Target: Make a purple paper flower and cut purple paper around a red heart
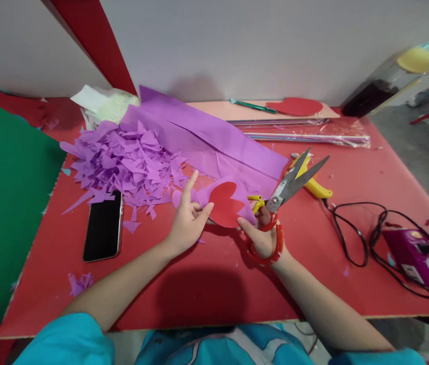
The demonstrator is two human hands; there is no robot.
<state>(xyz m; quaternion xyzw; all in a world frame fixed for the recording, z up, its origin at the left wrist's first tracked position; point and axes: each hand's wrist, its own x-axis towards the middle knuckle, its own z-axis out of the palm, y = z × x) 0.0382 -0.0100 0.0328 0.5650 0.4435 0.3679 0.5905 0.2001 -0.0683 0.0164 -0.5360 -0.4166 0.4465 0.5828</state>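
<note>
Between my two hands, a red paper heart [225, 205] lies over a piece of purple paper [250, 213]. My left hand [189, 220] pinches both at the left side, its index finger pointing up and away. On the right edge, the thumb of my right hand [262, 235] presses against the papers. Scissors with red handles [278, 197] hang from that same hand, blades spread and pointing up to the right, a handle loop around the hand. Just behind are large purple sheets [214, 137]. To the left rises a heap of purple paper scraps [123, 162].
A black phone [103, 228] lies left, partly under scraps. Behind the scissors is a yellow glue gun [317, 187], its black cord looping toward a purple box [412, 253]. A dark-filled bottle [385, 86], a green pen [254, 106] and another red cutout [298, 106] are along the back.
</note>
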